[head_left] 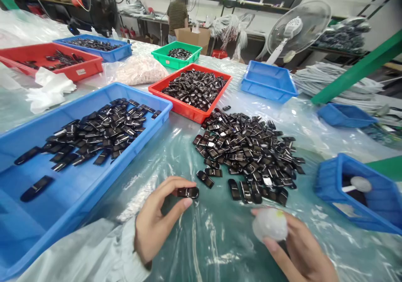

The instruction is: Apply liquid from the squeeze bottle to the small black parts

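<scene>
Below, hands (226,231) amid seemingly open plastic sheeting (216,248)

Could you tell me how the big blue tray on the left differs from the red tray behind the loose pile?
The blue tray is larger, and its black parts cover only part of its floor. The red tray is smaller, stands farther from the hands, and is filled nearly edge to edge. Both hold the same glossy black parts.
</scene>
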### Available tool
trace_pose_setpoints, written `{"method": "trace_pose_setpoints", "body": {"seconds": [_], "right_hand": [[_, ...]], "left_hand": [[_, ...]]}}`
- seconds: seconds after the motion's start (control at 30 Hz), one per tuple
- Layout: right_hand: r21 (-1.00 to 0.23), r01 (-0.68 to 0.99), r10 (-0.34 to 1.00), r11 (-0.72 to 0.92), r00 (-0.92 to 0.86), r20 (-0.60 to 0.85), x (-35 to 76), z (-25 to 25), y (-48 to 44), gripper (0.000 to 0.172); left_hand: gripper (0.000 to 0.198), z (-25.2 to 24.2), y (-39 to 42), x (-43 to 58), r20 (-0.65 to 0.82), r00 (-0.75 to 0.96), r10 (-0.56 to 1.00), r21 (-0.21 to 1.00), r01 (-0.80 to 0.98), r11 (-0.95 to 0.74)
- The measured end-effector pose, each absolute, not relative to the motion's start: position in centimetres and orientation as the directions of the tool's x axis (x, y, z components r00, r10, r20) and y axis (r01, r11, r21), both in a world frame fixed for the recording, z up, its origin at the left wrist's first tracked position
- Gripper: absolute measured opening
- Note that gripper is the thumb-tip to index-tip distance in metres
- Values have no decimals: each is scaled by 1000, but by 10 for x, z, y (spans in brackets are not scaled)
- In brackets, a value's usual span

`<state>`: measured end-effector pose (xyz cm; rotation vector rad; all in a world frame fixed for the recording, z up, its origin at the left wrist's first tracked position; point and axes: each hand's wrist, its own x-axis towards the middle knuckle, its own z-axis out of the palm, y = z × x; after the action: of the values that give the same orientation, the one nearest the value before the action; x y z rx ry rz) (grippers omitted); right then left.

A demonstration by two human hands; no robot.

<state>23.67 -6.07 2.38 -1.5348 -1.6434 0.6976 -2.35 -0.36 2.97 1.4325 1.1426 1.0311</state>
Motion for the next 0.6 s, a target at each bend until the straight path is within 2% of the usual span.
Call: {"method": "trace_pose_setpoints", "body": {"seconds": [0.13,0.27,0.3,0.37,0.5,0.6], "right_hand": [[-816,561,979,143,42,201,242,19,-46,25],[-721,585,822,370,154,547,239,23,-48,24],[-674,598,774,433,136,618,237,25,-51,24],[-559,638,733,529,-12,680,228,28,-57,23],[-374,665,731,646,-398,554,197,31,-56,26],[-349,662,738,663,-500,453,171,31,-41,31]], "left_hand": [[20,27,-3,-23,-14,169,985,994,109,-5],[25,24,-4,-23,-19,137,990,995,96,5],[25,23,-4,-23,-9,129,992,996,92,-3],[25,22,-5,-22,11,119,993,996,87,-21],[26,22,-5,-22,47,121,992,994,89,-58],[26,22,-4,-23,77,135,988,992,89,-90]]}}
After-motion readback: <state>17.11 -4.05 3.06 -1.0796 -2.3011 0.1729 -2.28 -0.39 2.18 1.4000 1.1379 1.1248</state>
